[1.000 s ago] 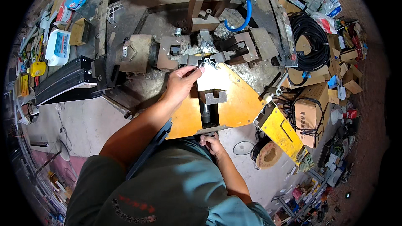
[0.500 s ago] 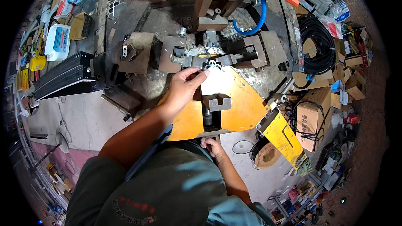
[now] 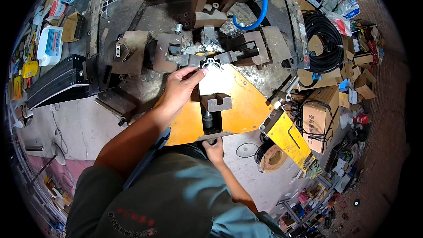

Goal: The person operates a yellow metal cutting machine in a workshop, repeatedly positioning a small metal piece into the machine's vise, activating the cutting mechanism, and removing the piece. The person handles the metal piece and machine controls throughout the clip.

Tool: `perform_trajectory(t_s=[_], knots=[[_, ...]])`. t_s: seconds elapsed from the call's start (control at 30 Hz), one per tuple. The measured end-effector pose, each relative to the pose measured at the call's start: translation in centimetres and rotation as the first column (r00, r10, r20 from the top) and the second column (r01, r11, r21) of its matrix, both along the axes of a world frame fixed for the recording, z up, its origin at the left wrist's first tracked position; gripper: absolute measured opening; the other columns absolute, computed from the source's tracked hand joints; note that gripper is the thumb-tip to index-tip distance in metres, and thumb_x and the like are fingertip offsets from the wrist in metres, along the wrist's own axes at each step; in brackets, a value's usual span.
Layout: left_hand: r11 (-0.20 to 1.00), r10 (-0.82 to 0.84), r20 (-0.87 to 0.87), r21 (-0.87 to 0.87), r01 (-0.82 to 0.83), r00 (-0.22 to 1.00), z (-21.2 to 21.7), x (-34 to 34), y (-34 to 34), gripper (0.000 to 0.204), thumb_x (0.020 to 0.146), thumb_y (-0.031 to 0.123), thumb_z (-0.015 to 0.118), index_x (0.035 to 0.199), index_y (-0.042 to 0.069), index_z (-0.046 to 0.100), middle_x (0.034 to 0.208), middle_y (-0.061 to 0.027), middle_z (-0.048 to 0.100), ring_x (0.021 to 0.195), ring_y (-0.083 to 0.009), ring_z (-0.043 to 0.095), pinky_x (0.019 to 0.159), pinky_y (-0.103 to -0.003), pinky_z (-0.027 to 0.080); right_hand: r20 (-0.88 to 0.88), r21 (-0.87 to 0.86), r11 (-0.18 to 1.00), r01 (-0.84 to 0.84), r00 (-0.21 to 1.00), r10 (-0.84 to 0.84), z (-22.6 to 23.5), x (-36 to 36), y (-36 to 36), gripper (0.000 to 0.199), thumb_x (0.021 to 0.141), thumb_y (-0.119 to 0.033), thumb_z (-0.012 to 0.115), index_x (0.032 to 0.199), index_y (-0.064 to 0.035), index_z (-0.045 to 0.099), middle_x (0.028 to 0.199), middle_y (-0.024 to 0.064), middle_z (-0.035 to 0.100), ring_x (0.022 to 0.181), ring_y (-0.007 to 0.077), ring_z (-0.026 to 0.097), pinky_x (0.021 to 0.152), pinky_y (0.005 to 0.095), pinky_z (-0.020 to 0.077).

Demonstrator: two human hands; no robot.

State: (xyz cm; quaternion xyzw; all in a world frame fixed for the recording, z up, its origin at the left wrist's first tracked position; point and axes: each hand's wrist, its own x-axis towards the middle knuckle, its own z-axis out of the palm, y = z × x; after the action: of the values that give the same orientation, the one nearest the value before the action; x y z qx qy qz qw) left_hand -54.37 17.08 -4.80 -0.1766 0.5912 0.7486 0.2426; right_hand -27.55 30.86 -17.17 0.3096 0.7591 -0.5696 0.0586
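Grey concrete floor (image 3: 75, 128) shows around a cluttered workshop press, whose orange plate (image 3: 246, 105) sits right in front of the person. Cardboard boxes (image 3: 321, 110) stand at the right beside a coil of black cable (image 3: 324, 46); most are shut or turned away, so what they hold cannot be told. A white plastic jug (image 3: 49, 44) with a blue label lies at the far left near a long black profile (image 3: 55, 83).

The left hand (image 3: 180, 89) reaches forward over the orange plate with its fingers drawn together, pinching a small silvery aluminium piece (image 3: 212, 64) between thumb and forefinger. This piece sits at the far edge of the bright metal table (image 3: 216, 81) of the press, just before the grey steel clamping blocks (image 3: 240, 50). Its long axis runs roughly left to right across the view, and its toothed, zigzag edge points away from the person toward the blocks. Its near side touches the fingertips.

The right hand (image 3: 214, 149) is low, close to the body, curled around a dark handle (image 3: 210, 139) at the near end of the press, below a grey notched block (image 3: 217, 102). A blue hose (image 3: 255, 13) loops above the blocks.
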Motion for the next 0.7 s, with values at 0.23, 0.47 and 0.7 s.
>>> perform_trajectory(t_s=[0.23, 0.47, 0.7], knots=[[1.0, -0.006, -0.013, 0.03, 0.006, 1.0, -0.2, 0.1, -0.2, 0.028, 0.091, 0.027, 0.073, 0.104, 0.003, 0.072, 0.093, -0.0006, 0.07, 0.084, -0.0062, 0.062, 0.076, -0.022, 0.046, 0.008, -0.196, 0.976, 0.095, 0.995, -0.096, 1.5, -0.7, -0.7, 0.036, 0.077, 0.0, 0.067, 0.112, 0.0023, 0.059, 0.101, 0.0101, 0.068, 0.094, 0.0176, 0.062, 0.086, 0.0291, 0.048], [0.998, 0.043, -0.002, 0.051, -0.043, 0.999, 0.3, 0.2, 0.1, 0.028, 0.091, 0.028, 0.073, 0.101, 0.002, 0.072, 0.089, 0.0004, 0.069, 0.077, -0.0047, 0.061, 0.071, -0.019, 0.044, 0.032, -0.241, 0.968, 0.063, 0.998, -0.057, 2.1, -1.2, -0.4, 0.036, 0.077, 0.003, 0.064, 0.112, 0.0014, 0.058, 0.1, 0.0071, 0.066, 0.091, 0.0151, 0.059, 0.085, 0.0281, 0.0469], [1.0, 0.024, 0.019, -0.019, -0.024, 1.0, -0.1, 0.1, 0.1, 0.024, 0.092, 0.028, 0.072, 0.096, 0.005, 0.072, 0.076, 0.0066, 0.062, 0.061, 0.0006, 0.045, 0.058, -0.019, 0.033, -0.018, -0.25, 0.967, 0.052, 0.998, -0.058, 1.5, -0.9, -0.2, 0.035, 0.077, 0.002, 0.064, 0.111, 0.0018, 0.057, 0.099, 0.0067, 0.064, 0.089, 0.015, 0.058, 0.084, 0.0282, 0.046]])
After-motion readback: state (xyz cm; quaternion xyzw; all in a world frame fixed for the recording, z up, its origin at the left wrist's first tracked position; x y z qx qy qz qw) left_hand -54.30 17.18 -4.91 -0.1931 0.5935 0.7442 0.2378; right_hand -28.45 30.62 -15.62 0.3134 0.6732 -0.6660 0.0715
